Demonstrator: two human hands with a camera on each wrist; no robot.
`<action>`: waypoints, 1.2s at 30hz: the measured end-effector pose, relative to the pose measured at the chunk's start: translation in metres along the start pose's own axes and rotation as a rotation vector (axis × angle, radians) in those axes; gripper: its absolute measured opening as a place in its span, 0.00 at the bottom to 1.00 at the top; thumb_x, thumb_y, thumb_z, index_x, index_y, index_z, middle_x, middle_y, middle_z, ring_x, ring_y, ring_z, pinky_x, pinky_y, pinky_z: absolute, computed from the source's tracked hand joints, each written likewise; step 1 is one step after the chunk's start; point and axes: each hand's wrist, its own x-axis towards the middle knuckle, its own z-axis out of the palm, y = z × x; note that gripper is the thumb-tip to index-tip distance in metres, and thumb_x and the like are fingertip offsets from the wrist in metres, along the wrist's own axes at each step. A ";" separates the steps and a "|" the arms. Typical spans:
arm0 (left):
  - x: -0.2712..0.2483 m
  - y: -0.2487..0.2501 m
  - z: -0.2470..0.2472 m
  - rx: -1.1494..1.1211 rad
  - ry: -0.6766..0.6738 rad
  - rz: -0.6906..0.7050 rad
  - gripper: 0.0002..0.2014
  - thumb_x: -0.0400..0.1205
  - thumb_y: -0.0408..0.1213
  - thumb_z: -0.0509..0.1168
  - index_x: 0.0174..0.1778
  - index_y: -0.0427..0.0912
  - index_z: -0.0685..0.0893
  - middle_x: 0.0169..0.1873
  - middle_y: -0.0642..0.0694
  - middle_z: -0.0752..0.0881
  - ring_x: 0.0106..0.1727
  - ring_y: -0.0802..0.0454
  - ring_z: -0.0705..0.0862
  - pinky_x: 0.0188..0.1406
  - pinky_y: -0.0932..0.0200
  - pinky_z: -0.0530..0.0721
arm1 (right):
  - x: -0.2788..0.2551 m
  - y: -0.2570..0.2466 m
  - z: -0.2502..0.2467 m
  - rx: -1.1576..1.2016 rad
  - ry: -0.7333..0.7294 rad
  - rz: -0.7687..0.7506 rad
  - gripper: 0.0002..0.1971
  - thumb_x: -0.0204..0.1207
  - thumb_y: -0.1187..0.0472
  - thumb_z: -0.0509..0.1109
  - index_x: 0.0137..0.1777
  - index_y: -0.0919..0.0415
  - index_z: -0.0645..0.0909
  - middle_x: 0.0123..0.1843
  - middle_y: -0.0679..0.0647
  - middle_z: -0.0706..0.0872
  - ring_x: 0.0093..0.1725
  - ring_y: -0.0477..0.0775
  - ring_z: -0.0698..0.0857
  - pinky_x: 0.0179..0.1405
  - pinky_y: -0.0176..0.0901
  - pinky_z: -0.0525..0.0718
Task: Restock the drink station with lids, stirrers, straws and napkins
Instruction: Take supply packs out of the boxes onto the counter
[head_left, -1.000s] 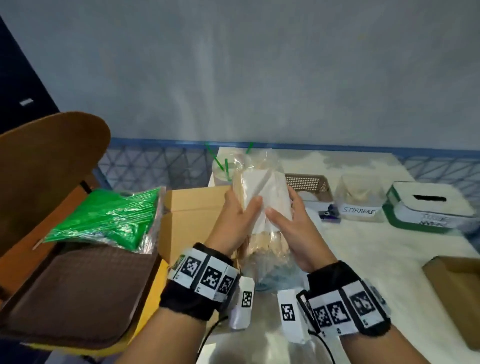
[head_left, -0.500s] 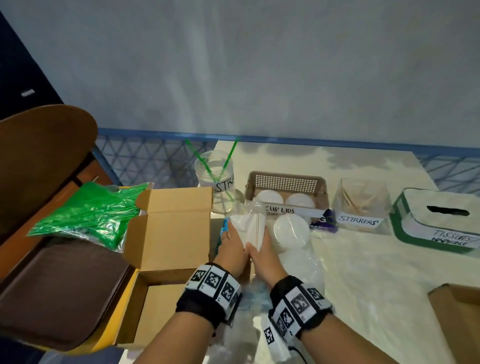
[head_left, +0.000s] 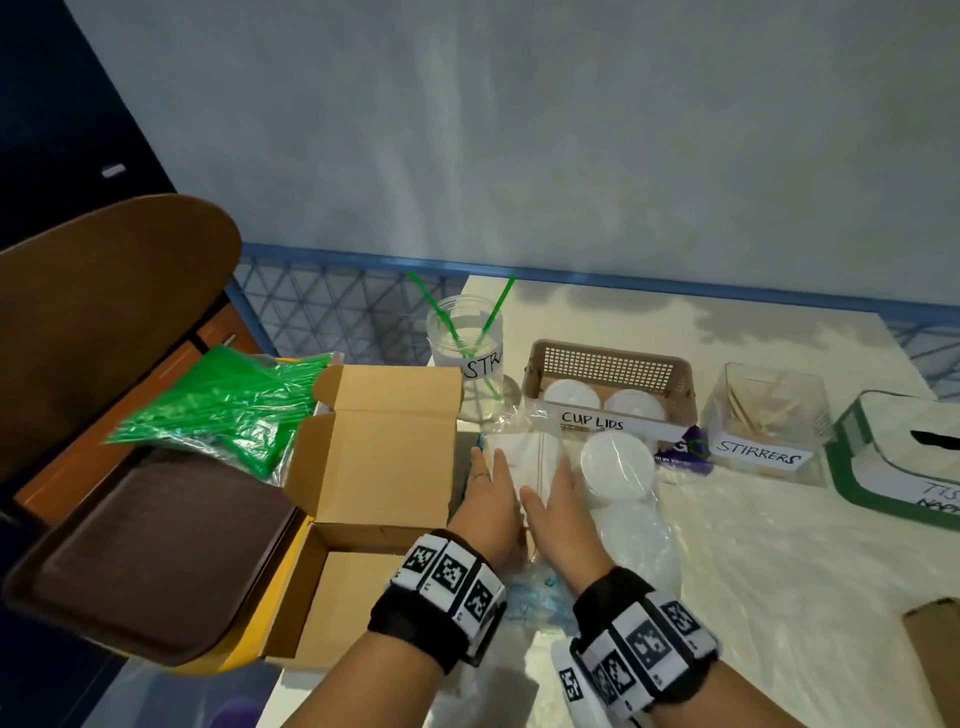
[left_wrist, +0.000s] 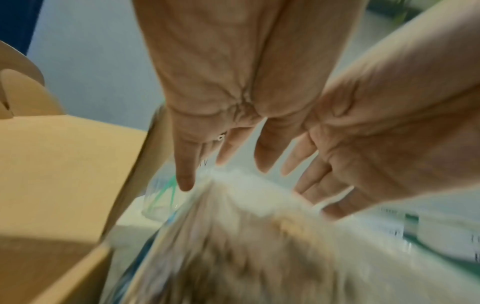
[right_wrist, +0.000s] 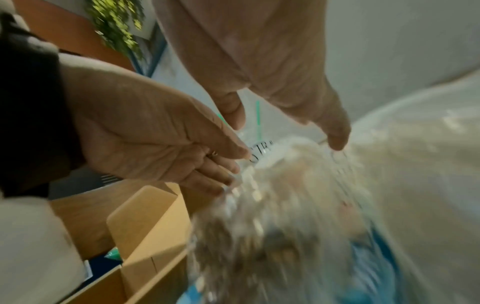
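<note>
A clear plastic pack (head_left: 530, 457) with white and tan contents lies flat on the table between the open cardboard box (head_left: 379, 447) and a bag of white lids (head_left: 618, 467). My left hand (head_left: 491, 493) and right hand (head_left: 558, 499) lie side by side over it, fingers straight, gripping nothing. In the left wrist view my left hand's fingertips (left_wrist: 184, 181) reach the pack's far end (left_wrist: 246, 216), with my right hand (left_wrist: 363, 144) beside them. The right wrist view shows the blurred pack (right_wrist: 285, 205) below both hands. Straw cup (head_left: 466, 353), lid basket (head_left: 610, 384), stirrer container (head_left: 769, 410) and tissue box (head_left: 904, 452) stand behind.
A bag of green straws (head_left: 228, 410) rests on a brown tray (head_left: 156, 551) at the left, beside a chair back (head_left: 104, 312). Another cardboard box (head_left: 935, 649) juts in at the lower right. The table's left edge runs close to the open box.
The pack, held upright in both hands a second ago, came down flat onto the table. Both hands have let go of it and their fingers have straightened.
</note>
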 end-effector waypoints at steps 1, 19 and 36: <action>-0.008 0.002 -0.008 -0.057 0.018 0.049 0.36 0.84 0.32 0.58 0.81 0.32 0.43 0.81 0.30 0.44 0.83 0.39 0.50 0.79 0.56 0.58 | -0.006 -0.007 -0.007 0.002 0.005 -0.035 0.36 0.83 0.56 0.59 0.83 0.61 0.43 0.84 0.61 0.48 0.83 0.59 0.51 0.82 0.52 0.55; -0.057 -0.226 -0.254 -0.416 0.790 -0.017 0.26 0.80 0.37 0.67 0.72 0.36 0.68 0.67 0.35 0.74 0.68 0.42 0.74 0.67 0.52 0.71 | -0.050 -0.249 0.120 0.514 -0.063 -0.304 0.26 0.79 0.58 0.66 0.76 0.51 0.63 0.73 0.50 0.66 0.59 0.40 0.77 0.57 0.26 0.76; 0.070 -0.435 -0.213 -0.250 0.331 -0.466 0.43 0.80 0.50 0.65 0.80 0.30 0.48 0.79 0.30 0.59 0.80 0.34 0.56 0.78 0.48 0.57 | 0.088 -0.223 0.314 0.071 -0.081 0.492 0.40 0.77 0.55 0.68 0.81 0.65 0.46 0.79 0.65 0.54 0.77 0.66 0.61 0.75 0.50 0.65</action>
